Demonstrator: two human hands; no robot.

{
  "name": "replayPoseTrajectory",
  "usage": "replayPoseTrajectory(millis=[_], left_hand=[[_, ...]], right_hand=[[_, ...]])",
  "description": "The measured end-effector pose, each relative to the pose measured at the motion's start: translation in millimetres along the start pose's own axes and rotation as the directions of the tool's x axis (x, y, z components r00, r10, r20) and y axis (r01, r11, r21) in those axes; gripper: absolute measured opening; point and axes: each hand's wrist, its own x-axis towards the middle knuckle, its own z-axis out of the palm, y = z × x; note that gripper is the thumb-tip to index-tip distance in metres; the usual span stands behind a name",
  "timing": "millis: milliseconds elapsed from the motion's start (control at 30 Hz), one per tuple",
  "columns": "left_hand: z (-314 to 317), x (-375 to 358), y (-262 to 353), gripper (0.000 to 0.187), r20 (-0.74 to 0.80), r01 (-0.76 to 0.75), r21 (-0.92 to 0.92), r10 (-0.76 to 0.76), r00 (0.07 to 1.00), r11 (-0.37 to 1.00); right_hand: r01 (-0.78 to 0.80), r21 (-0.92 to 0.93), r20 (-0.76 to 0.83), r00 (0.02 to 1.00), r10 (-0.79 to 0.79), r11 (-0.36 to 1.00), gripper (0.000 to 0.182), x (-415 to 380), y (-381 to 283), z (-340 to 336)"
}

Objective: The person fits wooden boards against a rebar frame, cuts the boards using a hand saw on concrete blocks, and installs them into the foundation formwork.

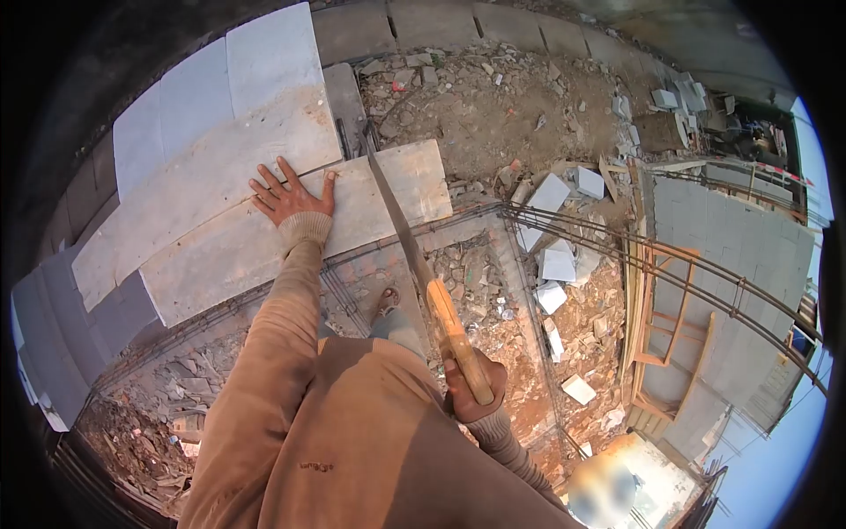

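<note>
So, a wooden plank [264,238] is being cut with a handsaw [414,256] here. The plank is laid across a stack of pale grey blocks [229,79], with a second plank [211,167] lying just beside it on its far side. The left hand [291,198] is spread flat with fingers wide, pressed on the plank near its right end. The right hand [471,392] is wrapped shut around the saw's wooden handle, and the blade runs up to the plank's right end, where it meets the near edge.

For a clean cut, the plank should probably be kept pinned hard by the flat palm, the fingers kept well clear of the blade line, and the strokes kept long and straight rather than forced.

Not everything can be made out. The actual kerf is too small to see, so how deep the cut has gone can't be told. The saw teeth are blurred. Whatever supports the plank's near side is hidden by the sleeve, and the fisheye bends everything at the edges.
</note>
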Motion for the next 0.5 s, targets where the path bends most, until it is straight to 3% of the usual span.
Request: replayPoseTrajectory(millis=[67,133,167,200,267,400,433,500], left_hand=[[-0.6,2.5,0.7,0.104,0.035,0.007,0.019,-0.008,0.999,1.000],[-1.7,0.4,0.0,0.104,0.036,0.007,0.025,-0.008,0.999,1.000],[-2.2,1.8,1.6,0.104,0.037,0.010,0.029,-0.011,0.999,1.000],[-1.1,-1.3,3.4,0.104,0.028,0.014,0.029,-0.014,0.999,0.999],[-3.2,3.1,-0.4,0.104,0.082,0.003,-0.034,0.000,0.997,0.999],[-6.6,2.1,2.1,0.104,0.098,0.027,-0.027,-0.024,0.995,0.999],[-5.7,2.3,1.7,0.104,0.095,0.016,-0.028,-0.013,0.995,0.999],[-3.3,0.2,-2.7,0.104,0.095,0.026,-0.027,-0.023,0.995,0.999]], right_hand=[[-0.072,0.095,0.050,0.996,0.068,0.993,0.007,39.6,-4.9,11.7],[0.038,0.085,-0.014,0.999,-0.037,0.996,0.015,118.5,9.5,61.0],[0.261,0.114,-0.091,0.964,-0.251,0.959,0.016,170.5,42.4,96.8],[0.103,0.180,-0.006,0.995,-0.104,0.978,0.017,204.6,29.2,107.9],[0.085,0.178,0.017,0.996,-0.089,0.980,0.017,218.9,19.6,108.7],[-0.062,0.101,0.007,0.998,0.061,0.993,0.015,98.6,6.5,52.8],[-0.181,0.103,0.068,0.982,0.175,0.978,0.016,60.1,17.6,31.3],[-0.168,0.133,0.011,0.986,0.168,0.977,0.016,6.2,-6.8,3.7]])
